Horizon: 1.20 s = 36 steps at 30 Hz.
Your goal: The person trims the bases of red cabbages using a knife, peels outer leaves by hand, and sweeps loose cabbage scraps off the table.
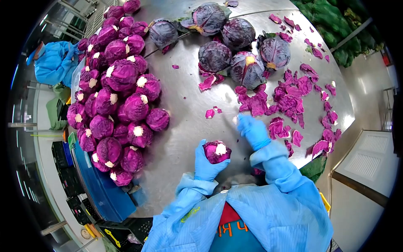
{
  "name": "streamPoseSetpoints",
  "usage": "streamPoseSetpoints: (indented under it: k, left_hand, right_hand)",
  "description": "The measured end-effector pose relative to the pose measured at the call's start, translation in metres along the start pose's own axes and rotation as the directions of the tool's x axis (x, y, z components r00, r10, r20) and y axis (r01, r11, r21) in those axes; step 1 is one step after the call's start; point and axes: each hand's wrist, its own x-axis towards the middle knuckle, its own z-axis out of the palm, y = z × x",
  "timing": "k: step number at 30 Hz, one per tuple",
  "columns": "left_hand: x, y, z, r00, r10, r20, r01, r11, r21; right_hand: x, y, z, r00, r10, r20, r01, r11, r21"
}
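Note:
My left hand (208, 164), in a blue glove, cups a small trimmed red cabbage (216, 152). Its pale cut stem end faces up. To the right, my gloved right hand (254, 131) is closed above the steel table (176, 105). A small pale shape shows by its fingertips, too unclear to name. Just beyond that hand lies a heap of loose purple leaves (253, 101). Untrimmed dark cabbages (214, 56) with dull outer leaves sit farther back on the table.
A large pile of trimmed red cabbages (121, 75) covers the table's left side. Leaf scraps (289, 96) are scattered along the right. A person in blue (54, 63) stands at far left. Green netted sacks (344, 29) are at upper right; a blue bin (100, 185) stands lower left.

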Motion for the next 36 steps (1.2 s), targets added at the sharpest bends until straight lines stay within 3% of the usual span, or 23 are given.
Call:
streamPoseSetpoints:
  k: [2,7,13,16,17,20,21,24,25,28,29,32,35,36]
  left_hand:
    - [-0.003,-0.013,-0.002,0.998,0.054,0.03,-0.047,0.977,-0.208]
    - [-0.003,-0.024,-0.012,0.984,0.176,0.039,-0.136,0.869,-0.476]
    - [0.017,0.002,-0.031,0.948,0.319,-0.02,-0.303,0.878,-0.369]
    - [0.024,0.004,-0.039,0.94,0.342,-0.017,-0.334,0.904,-0.266]
    - [0.027,0.008,-0.042,0.935,0.355,-0.026,-0.352,0.912,-0.213]
    - [0.028,0.014,-0.051,0.923,0.384,0.017,-0.377,0.913,-0.154]
    - [0.029,0.018,-0.055,0.914,0.404,0.034,-0.398,0.911,-0.11]
    - [0.029,0.031,-0.059,0.888,0.453,0.075,-0.456,0.89,0.025]
    - [0.028,0.038,-0.058,0.861,0.507,0.031,-0.508,0.856,0.097]
    - [0.026,0.041,-0.06,0.858,0.514,-0.015,-0.507,0.85,0.143]
    - [0.026,0.037,-0.06,0.858,0.514,-0.007,-0.505,0.846,0.17]
    - [0.025,0.034,-0.062,0.832,0.555,0.004,-0.54,0.809,0.233]
    - [0.019,0.042,-0.071,0.811,0.582,0.062,-0.569,0.76,0.316]
    - [0.017,0.041,-0.073,0.827,0.559,0.051,-0.544,0.776,0.318]
  right_hand:
    - [0.0,-0.035,-0.03,0.981,0.167,0.099,-0.194,0.842,0.503]
    - [-0.014,-0.019,-0.025,0.952,0.111,0.284,-0.265,0.765,0.588]
    - [-0.041,-0.005,0.008,0.952,0.06,0.301,-0.22,0.818,0.532]
    - [-0.05,-0.027,0.003,0.972,-0.062,0.227,-0.06,0.868,0.493]
    - [-0.048,-0.031,-0.006,0.959,-0.042,0.282,-0.072,0.921,0.382]
    - [-0.048,-0.049,-0.008,0.964,-0.124,0.237,0.004,0.892,0.451]
    - [-0.051,-0.062,-0.01,0.954,-0.085,0.287,-0.105,0.803,0.586]
    - [-0.055,-0.078,-0.004,0.919,-0.174,0.355,-0.057,0.83,0.554]
    - [-0.054,-0.072,0.007,0.92,-0.243,0.308,0.009,0.798,0.602]
    - [-0.052,-0.064,0.008,0.908,-0.355,0.22,0.255,0.888,0.382]
    - [-0.051,-0.062,0.016,0.904,-0.4,0.149,0.263,0.798,0.543]
    - [-0.048,-0.07,0.01,0.908,-0.309,0.284,0.084,0.797,0.599]
    - [-0.039,-0.064,0.007,0.833,-0.216,0.51,-0.083,0.862,0.5]
    - [-0.037,-0.065,0.009,0.821,-0.22,0.527,-0.051,0.891,0.452]
